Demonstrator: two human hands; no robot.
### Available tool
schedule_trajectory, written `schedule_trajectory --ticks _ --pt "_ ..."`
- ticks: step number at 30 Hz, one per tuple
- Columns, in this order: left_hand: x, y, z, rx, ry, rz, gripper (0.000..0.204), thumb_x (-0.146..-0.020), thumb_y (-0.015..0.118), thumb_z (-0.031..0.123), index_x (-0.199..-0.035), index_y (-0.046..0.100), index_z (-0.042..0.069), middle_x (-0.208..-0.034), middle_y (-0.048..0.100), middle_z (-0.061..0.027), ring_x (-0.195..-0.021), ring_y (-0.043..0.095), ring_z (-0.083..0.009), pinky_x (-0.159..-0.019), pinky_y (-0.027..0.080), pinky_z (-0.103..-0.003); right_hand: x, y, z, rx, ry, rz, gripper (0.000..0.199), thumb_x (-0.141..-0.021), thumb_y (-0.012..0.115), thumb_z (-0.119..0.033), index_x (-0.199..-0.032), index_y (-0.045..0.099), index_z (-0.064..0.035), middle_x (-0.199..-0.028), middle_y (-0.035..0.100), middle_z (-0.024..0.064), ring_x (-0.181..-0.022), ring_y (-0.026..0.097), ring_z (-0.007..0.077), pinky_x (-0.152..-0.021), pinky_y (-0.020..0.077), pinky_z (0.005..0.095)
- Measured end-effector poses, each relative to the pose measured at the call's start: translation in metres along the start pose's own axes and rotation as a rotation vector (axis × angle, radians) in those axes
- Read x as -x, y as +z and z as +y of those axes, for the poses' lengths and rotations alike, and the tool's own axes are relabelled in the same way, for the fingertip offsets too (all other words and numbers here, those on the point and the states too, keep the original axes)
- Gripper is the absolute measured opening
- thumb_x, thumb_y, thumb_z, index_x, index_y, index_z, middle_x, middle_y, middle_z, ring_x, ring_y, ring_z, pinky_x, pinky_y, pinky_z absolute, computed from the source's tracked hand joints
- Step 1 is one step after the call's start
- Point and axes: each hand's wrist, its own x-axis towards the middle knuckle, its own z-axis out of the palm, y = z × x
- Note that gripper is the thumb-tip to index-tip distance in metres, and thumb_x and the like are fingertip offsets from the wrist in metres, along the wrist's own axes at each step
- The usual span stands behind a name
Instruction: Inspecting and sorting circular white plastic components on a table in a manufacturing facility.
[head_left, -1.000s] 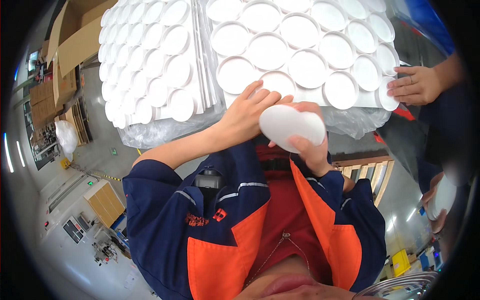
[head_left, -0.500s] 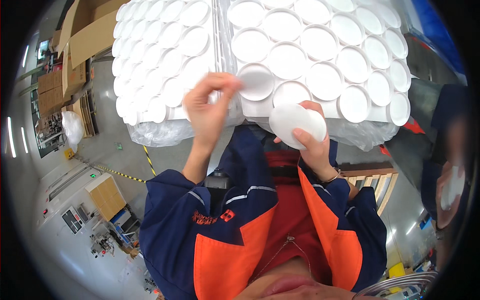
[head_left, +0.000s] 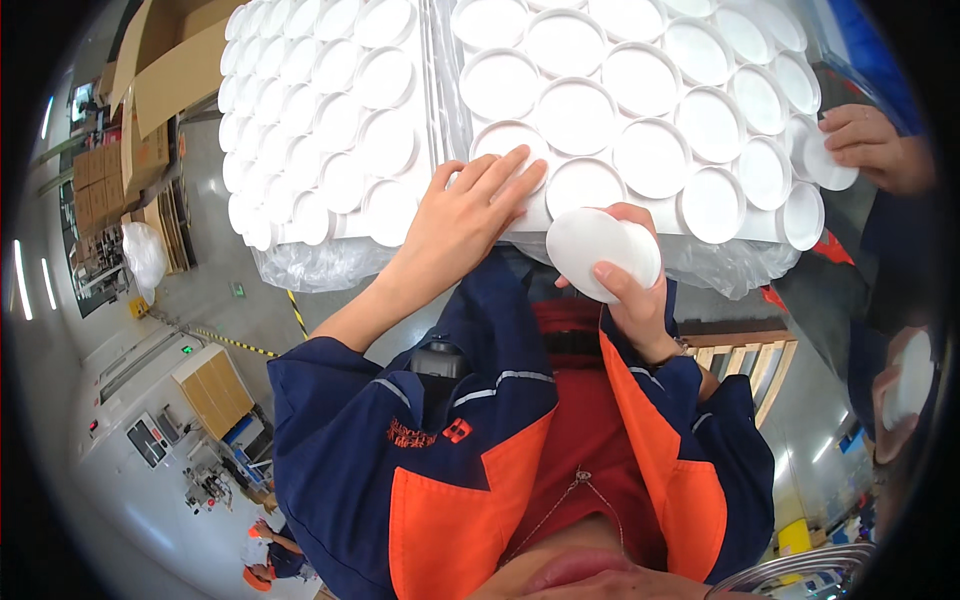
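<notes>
White, shallow, round lids stand in staggered rows on two stacks with white tops. My left hand (head_left: pixel 465 215) reaches over the near left corner of the right-hand stack. Its fingers are stretched over a round white lid (head_left: pixel 507 140) there, partly covering it; whether they press on it I cannot tell. My right hand (head_left: pixel 640 300), just in front of the same stack, is closed around a few thin white lids (head_left: pixel 598 255) held overlapping and tilted. How many lids it holds does not show clearly.
At right a co-worker's hand (head_left: pixel 875 150) holds a white lid (head_left: pixel 828 160) at the stack's edge; their other hand (head_left: pixel 890 420) holds more lids. Clear plastic film (head_left: pixel 735 270) hangs under the stacks. A wooden pallet (head_left: pixel 745 355) lies right, an open carton (head_left: pixel 185 75) far left.
My left hand has moved right and down onto the corner lid, its fingers spreading out. My right hand stays nearly still. A co-worker's hand with a lid has come in at right.
</notes>
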Motion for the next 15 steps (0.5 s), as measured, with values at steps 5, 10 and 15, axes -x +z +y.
schedule_trajectory --ticks 5,10,15 --pt "-0.003 0.001 0.006 -0.171 -0.001 -0.052 0.050 -0.092 0.066 0.028 -0.137 0.055 0.008 -0.140 0.054 -0.0083 -0.117 0.054 -0.0233 -0.099 0.041 -0.046 -0.002 0.001 -0.001 0.010 0.013 0.004 0.050 -0.089 0.064 -0.013 -0.134 0.043 -0.0043 -0.121 0.059 0.0183 -0.107 0.065 0.0271 -0.082 0.0618 0.0405" --pt "-0.008 -0.008 0.000 -0.010 0.010 -0.026 0.049 -0.093 0.066 0.027 -0.136 0.056 0.006 -0.127 0.057 -0.0081 -0.112 0.055 -0.0234 -0.102 0.039 -0.048 -0.002 0.003 -0.003 0.015 -0.005 0.026 0.051 -0.089 0.064 -0.013 -0.134 0.043 -0.0038 -0.121 0.059 0.0186 -0.106 0.065 0.0271 -0.082 0.0618 0.0403" --pt "0.002 -0.005 0.013 0.098 -0.052 -0.077 0.051 -0.092 0.067 0.026 -0.137 0.055 0.006 -0.121 0.057 -0.0093 -0.110 0.056 -0.0249 -0.107 0.036 -0.051 -0.001 0.002 -0.004 -0.009 -0.008 0.068 0.051 -0.088 0.064 -0.012 -0.134 0.043 -0.0037 -0.120 0.060 0.0182 -0.105 0.066 0.0263 -0.081 0.0615 0.0394"
